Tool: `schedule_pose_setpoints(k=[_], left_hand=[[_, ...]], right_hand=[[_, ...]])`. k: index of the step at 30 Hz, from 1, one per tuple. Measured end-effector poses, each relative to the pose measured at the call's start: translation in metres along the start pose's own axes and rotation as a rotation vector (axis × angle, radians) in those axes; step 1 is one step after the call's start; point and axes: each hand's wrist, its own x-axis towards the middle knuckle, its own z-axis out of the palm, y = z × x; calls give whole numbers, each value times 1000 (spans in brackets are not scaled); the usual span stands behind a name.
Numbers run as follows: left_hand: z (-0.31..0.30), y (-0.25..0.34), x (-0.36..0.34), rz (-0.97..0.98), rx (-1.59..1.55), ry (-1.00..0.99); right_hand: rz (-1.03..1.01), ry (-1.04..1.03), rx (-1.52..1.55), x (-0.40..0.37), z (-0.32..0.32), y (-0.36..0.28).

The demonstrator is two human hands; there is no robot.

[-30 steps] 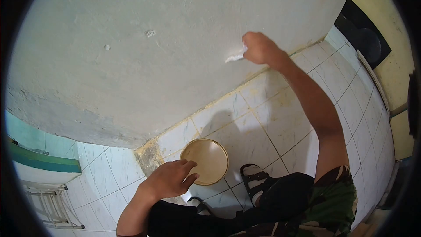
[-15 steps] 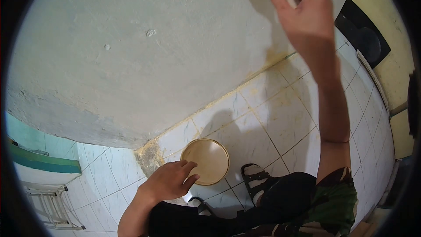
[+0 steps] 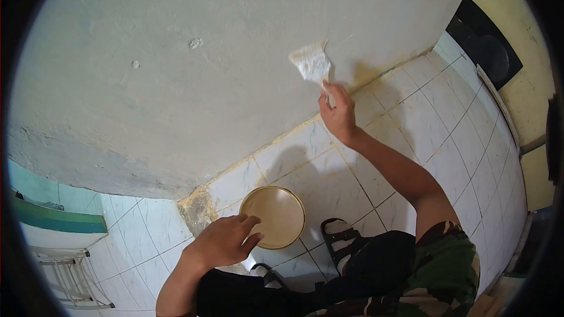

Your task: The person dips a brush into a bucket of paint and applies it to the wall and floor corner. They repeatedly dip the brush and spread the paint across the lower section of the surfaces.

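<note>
A wide white-coated brush (image 3: 311, 63) is in my right hand (image 3: 339, 113), whose fingers are wrapped round its handle. The bristles point up and left against the lower part of the grey wall (image 3: 176, 94). My left hand (image 3: 226, 239) hangs at the left edge of a round pale bucket (image 3: 281, 217), thumb and fingers apart, with nothing in it. Whether it touches the bucket's rim I cannot tell. The bucket stands on the tiled floor and looks whitish inside.
White floor tiles (image 3: 432, 117) with yellowish stains run along the wall's foot. My sandalled feet (image 3: 341, 238) are beside the bucket. A metal rack (image 3: 73, 279) stands at lower left, below a green-edged ledge (image 3: 59, 217). A black object (image 3: 487, 44) is at upper right.
My right hand has come down and to the left with the brush, from the upper part of the wall to near its base. My left hand has barely moved.
</note>
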Motion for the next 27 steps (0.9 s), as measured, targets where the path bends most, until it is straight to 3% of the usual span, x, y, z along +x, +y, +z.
schedule_pose_setpoints(k=[7, 13, 17, 22, 27], left_hand=[[-1, 3, 2, -7, -8, -28], [-1, 5, -1, -17, -5, -12], [-2, 7, -2, -7, 8, 4], [0, 4, 1, 4, 2, 11], [2, -2, 5, 23, -9, 21]], right_hand=[[235, -244, -26, -91, 0, 34], [467, -490, -119, -116, -8, 51], [434, -545, -150, -128, -17, 60], [579, -713, -285, -127, -20, 74], [590, -711, -307, -128, -11, 88]])
